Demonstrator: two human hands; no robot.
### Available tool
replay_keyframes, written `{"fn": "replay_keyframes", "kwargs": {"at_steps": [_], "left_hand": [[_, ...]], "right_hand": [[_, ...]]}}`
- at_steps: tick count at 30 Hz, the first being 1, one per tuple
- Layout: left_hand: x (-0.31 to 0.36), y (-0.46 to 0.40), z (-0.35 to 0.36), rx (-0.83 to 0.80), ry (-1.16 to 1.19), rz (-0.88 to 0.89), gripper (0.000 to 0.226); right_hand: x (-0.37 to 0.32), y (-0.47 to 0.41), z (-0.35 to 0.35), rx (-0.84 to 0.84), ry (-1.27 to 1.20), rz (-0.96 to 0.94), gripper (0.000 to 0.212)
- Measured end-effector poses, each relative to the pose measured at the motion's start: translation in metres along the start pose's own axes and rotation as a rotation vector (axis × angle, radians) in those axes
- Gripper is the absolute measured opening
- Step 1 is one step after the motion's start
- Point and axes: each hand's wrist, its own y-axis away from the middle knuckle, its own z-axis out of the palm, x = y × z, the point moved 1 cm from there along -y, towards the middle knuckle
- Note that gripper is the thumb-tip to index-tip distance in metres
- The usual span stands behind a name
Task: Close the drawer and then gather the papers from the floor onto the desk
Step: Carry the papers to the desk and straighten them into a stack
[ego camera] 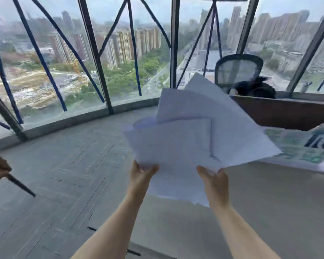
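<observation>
White, thin and loosely fanned, the sheaf of plain paper sheets (193, 139) is held up in the air by both bare hands, over the near edge of the pale grey, smooth-topped desk (260, 202) and not yet resting on it. The left hand (141, 172) pinches the lower left corner with thumb on top and fingers beneath; the right hand (212, 176) clamps the lower edge the same way, so both are closed on the paper. The sheets lie askew to each other, corners sticking out at different angles, and they bow a little under their own weight, which suggests ordinary limp office stock. To do this step well, I would lower the sheaf flat onto the bare part of the desk, let the far edge touch first, then release both hands together so nothing slides off; tapping the edges square beforehand would help. A green-and-white printed sheet (295, 146) lies on the desk to the right, best kept clear of. The drawer is not in view, so I cannot tell its state. The grey floor (64, 174) looks matt and scuffed with dark scratch lines, and no loose sheets show on it. Behind, a black mesh-backed office chair (238, 71) stands by the tall windows (79, 58).
</observation>
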Motion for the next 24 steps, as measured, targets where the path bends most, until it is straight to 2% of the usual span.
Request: {"fn": "replay_keyframes", "kwargs": {"at_steps": [4,9,13,17,20,22,24], "left_hand": [[-0.066,-0.01,0.015,-0.061,-0.128,-0.196,0.009],[-0.058,-0.049,0.024,-0.04,-0.132,-0.224,0.022],[-0.06,-0.072,0.025,-0.225,-0.162,-0.263,0.026],[-0.051,-0.106,0.037,-0.227,-0.097,-0.181,0.018],[-0.056,-0.121,0.037,-0.27,-0.062,-0.191,0.036],[-0.064,-0.12,0.035,-0.303,-0.051,-0.192,0.039],[-0.068,-0.126,0.042,-0.292,-0.044,-0.183,0.037]], "right_hand": [[0.051,-0.027,-0.006,-0.023,0.031,0.186,0.014],[0.038,-0.057,-0.005,-0.063,0.023,0.079,0.014],[0.039,-0.072,-0.007,-0.078,0.062,0.044,0.016],[0.017,-0.091,-0.001,-0.067,-0.001,-0.069,0.028],[0.023,-0.101,0.005,-0.135,0.063,-0.028,0.03],[0.039,-0.1,0.008,-0.154,0.151,0.042,0.026],[0.046,-0.102,0.014,-0.101,0.176,0.05,0.023]]}}
